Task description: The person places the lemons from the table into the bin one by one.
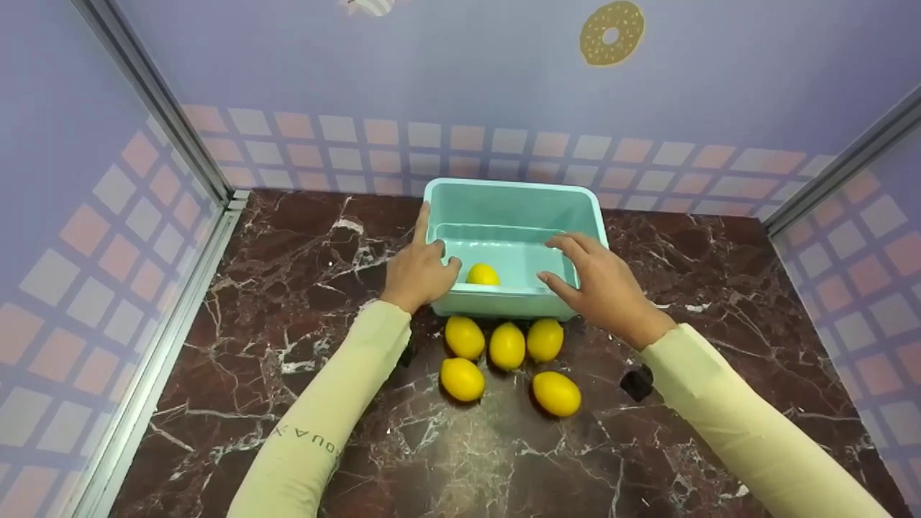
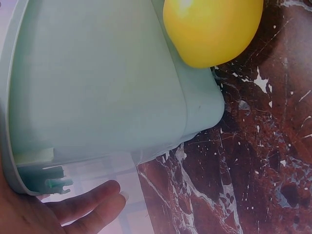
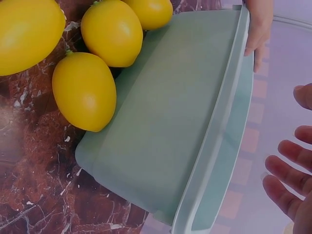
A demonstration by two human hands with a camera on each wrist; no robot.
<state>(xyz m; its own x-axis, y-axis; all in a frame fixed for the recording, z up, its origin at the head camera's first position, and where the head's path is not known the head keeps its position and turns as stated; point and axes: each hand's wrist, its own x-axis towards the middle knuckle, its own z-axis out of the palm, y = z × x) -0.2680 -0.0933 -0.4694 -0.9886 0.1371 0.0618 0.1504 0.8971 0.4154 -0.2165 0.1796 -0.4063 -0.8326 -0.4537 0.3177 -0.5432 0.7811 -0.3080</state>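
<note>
So, closest to me: two pale yellow long sleeves (image 1: 360, 360) reaching in over a dark red-brown marbled tabletop (image 1: 345, 460) with white veins. First up on the table are two plump yellow lemons, one on the left (image 1: 463, 380) and one on the right (image 1: 556, 394), with a bit of table between them. Past those there's a row of three more yellow lemons: left (image 1: 465, 338), middle (image 1: 507, 346), right (image 1: 545, 340). They sit right by the front wall of a pale teal rectangular plastic bin (image 1: 514, 301), below and between both hands.

Left hand (image 1: 421, 273) is clamped on the bin's rim at the near left corner, some fingers outside and some over the inside. Right hand (image 1: 597, 284) is over the bin's right side, thumb and fingers spread apart with nothing in them; the right wrist view shows a gap between those fingers and the rim.

One more yellow lemon (image 1: 483, 274) is inside the bin, low against the front wall, just beside the left hand's fingertips and further from the right thumb.

Way at the back is a lilac wall (image 1: 468, 65) with pink and white printed squares and a tan doughnut picture (image 1: 612, 33).
</note>
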